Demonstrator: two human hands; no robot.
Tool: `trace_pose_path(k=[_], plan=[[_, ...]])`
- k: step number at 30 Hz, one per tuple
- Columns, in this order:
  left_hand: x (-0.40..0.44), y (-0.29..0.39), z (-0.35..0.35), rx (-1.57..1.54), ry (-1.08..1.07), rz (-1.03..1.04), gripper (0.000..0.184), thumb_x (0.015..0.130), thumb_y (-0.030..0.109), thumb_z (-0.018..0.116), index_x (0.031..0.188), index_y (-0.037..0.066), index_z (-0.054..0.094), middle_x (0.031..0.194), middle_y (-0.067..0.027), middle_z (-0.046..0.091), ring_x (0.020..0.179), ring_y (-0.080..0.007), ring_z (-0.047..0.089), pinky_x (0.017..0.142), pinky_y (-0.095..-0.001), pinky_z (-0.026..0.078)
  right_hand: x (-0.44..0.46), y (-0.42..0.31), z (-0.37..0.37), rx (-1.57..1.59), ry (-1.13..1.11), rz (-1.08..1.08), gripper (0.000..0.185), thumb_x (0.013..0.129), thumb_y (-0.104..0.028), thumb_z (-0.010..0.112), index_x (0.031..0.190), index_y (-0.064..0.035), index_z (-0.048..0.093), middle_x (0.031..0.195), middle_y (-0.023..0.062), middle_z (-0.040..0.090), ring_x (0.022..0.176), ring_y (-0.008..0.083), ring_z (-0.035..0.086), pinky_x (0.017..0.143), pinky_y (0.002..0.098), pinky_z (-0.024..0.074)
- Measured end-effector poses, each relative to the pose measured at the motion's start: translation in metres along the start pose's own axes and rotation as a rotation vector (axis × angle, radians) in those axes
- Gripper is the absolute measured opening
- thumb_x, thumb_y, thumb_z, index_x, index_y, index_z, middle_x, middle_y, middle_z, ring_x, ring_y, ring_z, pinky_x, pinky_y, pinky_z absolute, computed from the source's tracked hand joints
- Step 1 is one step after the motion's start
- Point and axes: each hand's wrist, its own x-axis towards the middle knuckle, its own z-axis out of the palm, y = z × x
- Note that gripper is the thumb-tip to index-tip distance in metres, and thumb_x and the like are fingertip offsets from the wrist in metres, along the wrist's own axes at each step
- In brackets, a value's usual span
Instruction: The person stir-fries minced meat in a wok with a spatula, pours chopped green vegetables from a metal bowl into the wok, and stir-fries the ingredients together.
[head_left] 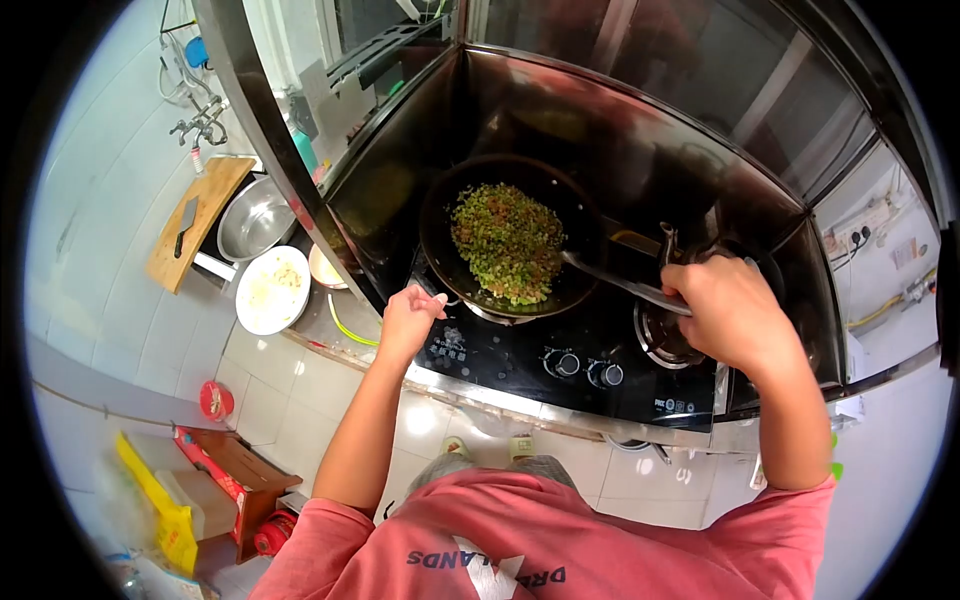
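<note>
A dark wok (585,240) sits on the left burner of the black glass stove (500,355). Chopped green and reddish-brown food (507,242) is heaped in it. My right hand (728,305) is closed around the handle of a metal spatula (625,284), whose far end reaches the food at the wok's right side. At the wok's lower left, my left hand (411,318) has its fingers pinched together beside a small loop handle at the rim; whether they grip it is hard to make out.
Left of the stove are a white pan (272,290) with food remnants, a metal basin (257,220) and a cutting board (215,205) bearing a cleaver (186,224). Metal panels surround the stove. A kettle-like vessel (668,325) stands at the right burner. Boxes (235,465) lie on the floor, lower left.
</note>
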Motion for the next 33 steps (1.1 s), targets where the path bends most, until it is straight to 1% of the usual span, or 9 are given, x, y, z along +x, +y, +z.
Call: trace_pose_path(k=[3,10,16,22,23,24,25,29,33], plan=[[0.002,-0.004,0.000,0.007,0.007,0.015,0.025,0.081,0.017,0.066,0.069,0.002,0.052,0.067,-0.0089,0.065,0.063,-0.0119,0.060,0.062,-0.0260,0.044,0.003,-0.007,-0.001,-0.104,-0.157,-0.045,0.015,0.064,-0.001,0.062,0.079,-0.0023,0.066,0.078,0.0191,0.065,0.078,0.0338,0.065,0.067,0.0415,0.0529],[0.001,0.000,0.001,-0.005,0.025,-0.003,0.025,0.082,0.012,0.066,0.067,0.007,0.047,0.062,-0.0027,0.058,0.060,-0.0081,0.055,0.055,-0.0218,0.036,0.050,-0.016,0.070,0.153,0.057,-0.043,0.015,0.064,-0.002,0.060,0.079,-0.0008,0.061,0.073,0.0212,0.062,0.077,0.0380,0.062,0.067,0.0457,0.0501],[-0.002,0.000,-0.001,0.116,0.032,0.001,0.027,0.081,0.022,0.066,0.066,0.001,0.056,0.065,-0.0055,0.064,0.058,-0.0096,0.055,0.058,-0.0259,0.042,0.018,-0.016,0.010,0.168,-0.265,-0.121,0.020,0.068,-0.002,0.060,0.087,-0.0001,0.065,0.086,0.0222,0.064,0.087,0.0379,0.063,0.077,0.0434,0.0521],[-0.006,0.006,0.000,0.151,0.066,-0.013,0.031,0.080,0.025,0.069,0.065,0.000,0.056,0.062,-0.0061,0.062,0.057,-0.0122,0.054,0.056,-0.0280,0.043,0.057,-0.017,0.064,0.292,-0.071,-0.020,0.020,0.076,-0.014,0.063,0.089,0.0016,0.061,0.080,0.0238,0.063,0.082,0.0405,0.061,0.073,0.0458,0.0484],[-0.008,0.006,0.001,0.215,0.126,0.022,0.032,0.079,0.025,0.070,0.067,0.000,0.055,0.062,-0.0060,0.060,0.057,-0.0135,0.054,0.056,-0.0289,0.043,0.054,-0.006,0.056,0.317,-0.117,-0.027,0.021,0.077,-0.015,0.063,0.089,0.0019,0.061,0.080,0.0231,0.063,0.084,0.0407,0.060,0.075,0.0451,0.0473],[-0.011,0.010,0.002,0.277,0.186,0.054,0.032,0.078,0.026,0.071,0.069,0.000,0.055,0.062,-0.0059,0.059,0.057,-0.0148,0.054,0.056,-0.0297,0.044,0.045,0.004,0.047,0.324,-0.070,-0.065,0.017,0.080,-0.013,0.061,0.086,0.0027,0.060,0.072,0.0213,0.062,0.069,0.0346,0.063,0.063,0.0417,0.0496],[-0.016,0.016,0.002,0.296,0.209,0.070,0.034,0.076,0.025,0.073,0.087,0.000,0.054,0.065,-0.0060,0.059,0.061,-0.0172,0.054,0.060,-0.0311,0.045,0.034,0.009,0.033,0.353,-0.112,-0.003,0.016,0.082,-0.013,0.060,0.084,0.0030,0.059,0.067,0.0192,0.061,0.060,0.0300,0.062,0.055,0.0392,0.0489],[-0.014,0.010,0.006,0.232,0.245,0.106,0.058,0.077,0.025,0.072,0.118,0.002,0.037,0.071,-0.0068,0.061,0.070,-0.0223,0.058,0.072,-0.0340,0.045,0.037,0.026,0.034,0.452,-0.257,0.271,0.018,0.089,-0.013,0.055,0.081,0.0028,0.057,0.057,0.0122,0.058,0.040,0.0175,0.055,0.036,0.0307,0.0438],[-0.011,0.008,0.007,0.250,0.216,0.106,0.063,0.078,0.027,0.071,0.123,0.001,0.035,0.074,-0.0063,0.062,0.070,-0.0244,0.059,0.072,-0.0349,0.046,0.065,0.049,0.071,0.652,-0.363,0.411,0.018,0.090,-0.017,0.056,0.086,0.0004,0.058,0.059,0.0096,0.060,0.046,0.0223,0.059,0.043,0.0334,0.0497]])
